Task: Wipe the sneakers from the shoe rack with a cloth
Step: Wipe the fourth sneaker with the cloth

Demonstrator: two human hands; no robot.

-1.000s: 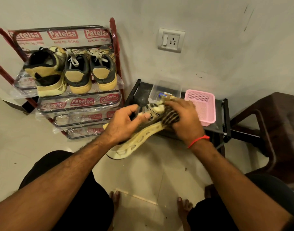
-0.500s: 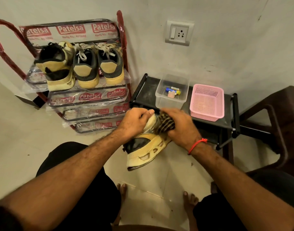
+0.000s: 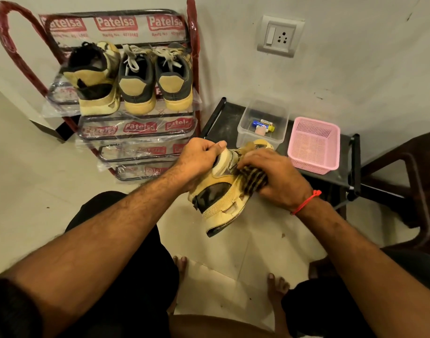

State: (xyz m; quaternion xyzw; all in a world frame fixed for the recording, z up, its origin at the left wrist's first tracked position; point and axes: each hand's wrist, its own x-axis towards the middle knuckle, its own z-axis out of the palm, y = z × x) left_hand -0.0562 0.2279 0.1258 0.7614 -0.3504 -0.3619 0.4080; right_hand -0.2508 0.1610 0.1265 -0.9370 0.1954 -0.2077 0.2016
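- The left hand (image 3: 199, 162) grips a yellow sneaker (image 3: 223, 198) at its collar, fingers curled over the rim and thumb along the top edge, holding it in the air above the floor (image 3: 26, 191) between the person's knees.
- The sneaker is tilted — heel down and toward the camera, toe pointing away toward the low black table (image 3: 223, 118).
- The right hand (image 3: 274, 176) clutches a striped dark-and-yellow cloth (image 3: 251, 176) and presses it against the side of the sneaker, near its middle.
- A red thread (image 3: 306, 202) circles the right wrist.
- The shoe rack (image 3: 192, 40) stands against the wall at the left, its shelves wrapped in clear plastic printed "Patelsa".
- Three more sneakers sit on its top shelf, heels outward: a yellow one (image 3: 94, 81) at the left and a dark pair (image 3: 155, 79) with pale laces beside it.
- On the black table rest a clear plastic box (image 3: 262, 140) with small items inside — too small to tell apart — and a pink basket (image 3: 313, 145) just beside it.
- A wall socket (image 3: 279, 36) is mounted above the table.
- Bare toes show on the floor below the sneaker.
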